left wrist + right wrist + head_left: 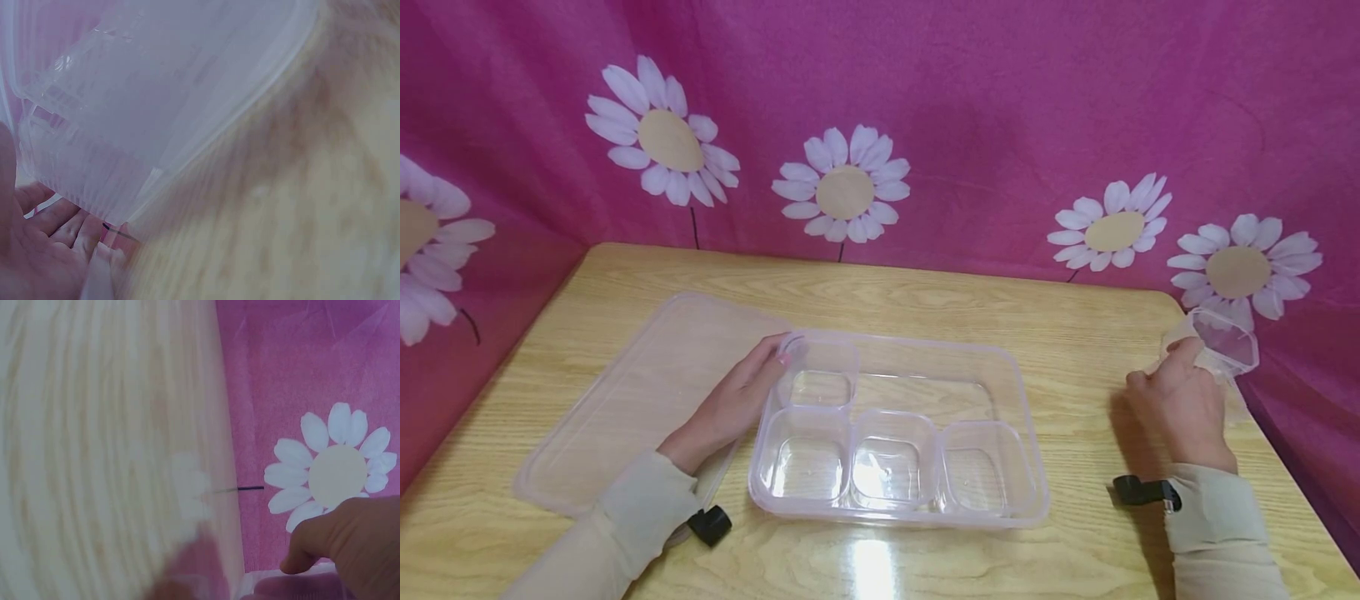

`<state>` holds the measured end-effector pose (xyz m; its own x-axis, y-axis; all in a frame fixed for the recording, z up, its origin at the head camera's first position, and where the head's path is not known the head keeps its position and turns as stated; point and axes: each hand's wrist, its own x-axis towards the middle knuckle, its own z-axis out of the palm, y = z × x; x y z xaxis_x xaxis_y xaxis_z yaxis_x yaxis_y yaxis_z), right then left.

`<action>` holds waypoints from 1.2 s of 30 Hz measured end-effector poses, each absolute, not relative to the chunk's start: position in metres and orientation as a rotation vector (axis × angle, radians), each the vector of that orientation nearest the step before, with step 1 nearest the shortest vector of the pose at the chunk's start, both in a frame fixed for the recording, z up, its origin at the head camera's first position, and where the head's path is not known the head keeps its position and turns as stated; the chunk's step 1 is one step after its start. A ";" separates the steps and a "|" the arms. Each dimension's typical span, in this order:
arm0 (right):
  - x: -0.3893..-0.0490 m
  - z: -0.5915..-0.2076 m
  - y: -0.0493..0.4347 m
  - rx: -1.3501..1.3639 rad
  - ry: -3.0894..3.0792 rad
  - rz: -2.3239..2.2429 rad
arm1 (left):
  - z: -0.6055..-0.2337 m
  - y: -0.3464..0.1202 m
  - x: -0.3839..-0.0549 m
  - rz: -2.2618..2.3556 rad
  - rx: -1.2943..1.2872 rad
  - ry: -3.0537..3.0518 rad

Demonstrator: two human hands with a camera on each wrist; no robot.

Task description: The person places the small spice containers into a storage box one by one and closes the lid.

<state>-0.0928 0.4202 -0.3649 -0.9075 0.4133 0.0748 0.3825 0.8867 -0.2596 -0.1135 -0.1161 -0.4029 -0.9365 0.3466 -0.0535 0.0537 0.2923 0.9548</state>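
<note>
A large clear plastic food box (pixel 932 360) stands on the table with several small clear cups (pixel 808 467) inside, along its front and in the back left corner. My left hand (pixel 741 400) holds the box by its left rim, the thumb at the rim. In the left wrist view the fingers (pixel 56 219) lie against the box's outer wall (pixel 94 169). Over at the table's right edge, my right hand (pixel 1183 404) grips a small clear plastic cup (pixel 1228 346). Only the rim of that cup (pixel 322 569) shows below the thumb in the right wrist view.
A large translucent lid (pixel 632 392) lies flat left of the box, partly under the left forearm. The wooden table (pixel 880 279) meets a pink cloth (pixel 985 167) with printed daisies behind and at both sides.
</note>
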 end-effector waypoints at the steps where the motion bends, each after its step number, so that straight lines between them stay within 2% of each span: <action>1: -0.093 -0.365 0.418 -0.618 -2.901 0.383 | -0.403 -0.116 -0.113 1.697 0.370 2.312; 19: -0.098 -0.368 0.404 -0.588 -2.834 0.512 | -0.404 -0.116 -0.115 1.684 0.370 2.326; 36: -0.099 -0.371 0.394 -0.165 -2.914 0.248 | -0.405 -0.117 -0.115 1.673 0.375 2.348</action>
<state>-0.0987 0.3939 -0.3713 -0.9713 0.1289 0.1998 0.0933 0.9795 -0.1786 -0.1148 -0.1171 -0.4050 -0.9398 0.3393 -0.0411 0.0719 0.3137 0.9468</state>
